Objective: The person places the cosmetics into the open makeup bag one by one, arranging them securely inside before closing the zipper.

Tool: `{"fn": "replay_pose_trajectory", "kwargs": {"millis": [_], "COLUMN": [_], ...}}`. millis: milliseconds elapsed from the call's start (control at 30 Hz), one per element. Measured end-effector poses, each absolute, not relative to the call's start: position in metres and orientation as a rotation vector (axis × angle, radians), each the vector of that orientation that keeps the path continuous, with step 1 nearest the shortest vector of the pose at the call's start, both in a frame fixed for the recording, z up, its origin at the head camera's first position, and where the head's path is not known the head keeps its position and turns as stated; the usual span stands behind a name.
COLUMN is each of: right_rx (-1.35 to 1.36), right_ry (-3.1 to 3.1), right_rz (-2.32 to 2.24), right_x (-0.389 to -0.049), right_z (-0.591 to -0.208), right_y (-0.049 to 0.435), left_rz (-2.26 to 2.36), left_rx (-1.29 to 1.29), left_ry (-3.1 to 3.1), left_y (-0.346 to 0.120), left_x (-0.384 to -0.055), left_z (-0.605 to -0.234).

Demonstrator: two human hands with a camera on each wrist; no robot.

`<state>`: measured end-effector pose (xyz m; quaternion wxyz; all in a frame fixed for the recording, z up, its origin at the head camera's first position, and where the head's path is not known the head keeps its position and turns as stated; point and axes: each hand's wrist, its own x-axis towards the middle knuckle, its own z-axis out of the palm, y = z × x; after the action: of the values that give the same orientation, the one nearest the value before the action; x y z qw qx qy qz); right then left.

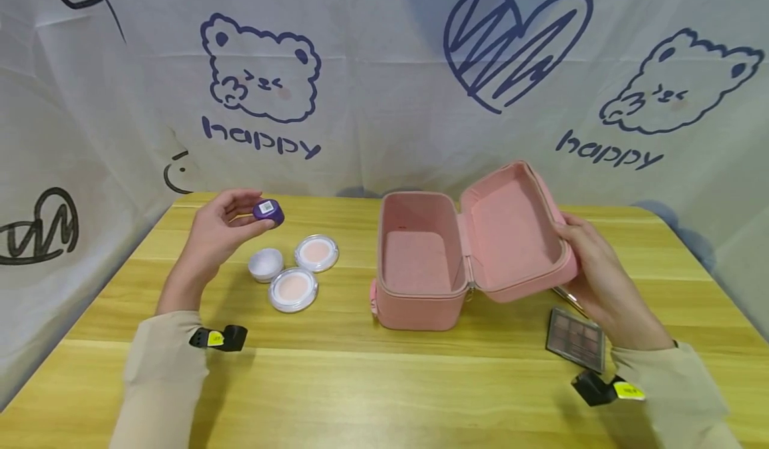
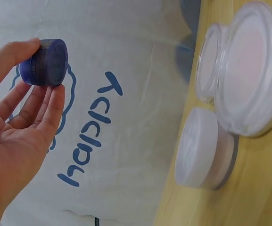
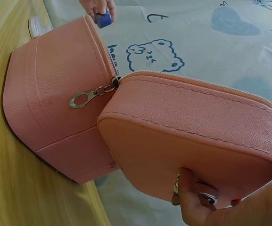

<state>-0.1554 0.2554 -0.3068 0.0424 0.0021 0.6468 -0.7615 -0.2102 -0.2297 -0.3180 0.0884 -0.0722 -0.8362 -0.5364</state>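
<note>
My left hand (image 1: 219, 225) pinches a small purple jar (image 1: 268, 213) with a white label, held up above the table's left side. In the left wrist view the jar (image 2: 44, 62) sits between thumb and fingertips. At the middle of the table stands a pink zippered cosmetic case (image 1: 418, 312), its inside bare. Its lid (image 1: 510, 235) is tipped out to the right, and my right hand (image 1: 591, 269) grips the lid's outer edge. The right wrist view shows a metal zipper pull (image 3: 82, 99) and fingers by the ring fitting on the lid's top.
Below the left hand lie a white-lidded round jar (image 1: 266, 264) and two round clear-rimmed compacts, the nearer compact (image 1: 293, 289) and the farther compact (image 1: 316, 253). An eyeshadow palette (image 1: 575, 339) lies under the right wrist, beside a thin stick partly hidden by the hand. A printed cloth (image 1: 384, 102) hangs behind.
</note>
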Motion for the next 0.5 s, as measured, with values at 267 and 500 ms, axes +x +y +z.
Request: {"fn": "replay_pose_trajectory", "kwargs": {"millis": [267, 500], "right_rx": [-0.034, -0.013], "right_ry": [1.963, 1.993], "right_rz": [-2.336, -2.323], "right_x": [-0.156, -0.155], "right_z": [-0.307, -0.307], "right_y": [0.254, 0.255], "left_rz": [-1.649, -1.713], "left_rx": [-0.243, -0.286], "left_ry": [-2.458, -2.428], "left_y": [-0.222, -0.208], "left_x": [-0.211, -0.215], "left_z": [-0.316, -0.314]}}
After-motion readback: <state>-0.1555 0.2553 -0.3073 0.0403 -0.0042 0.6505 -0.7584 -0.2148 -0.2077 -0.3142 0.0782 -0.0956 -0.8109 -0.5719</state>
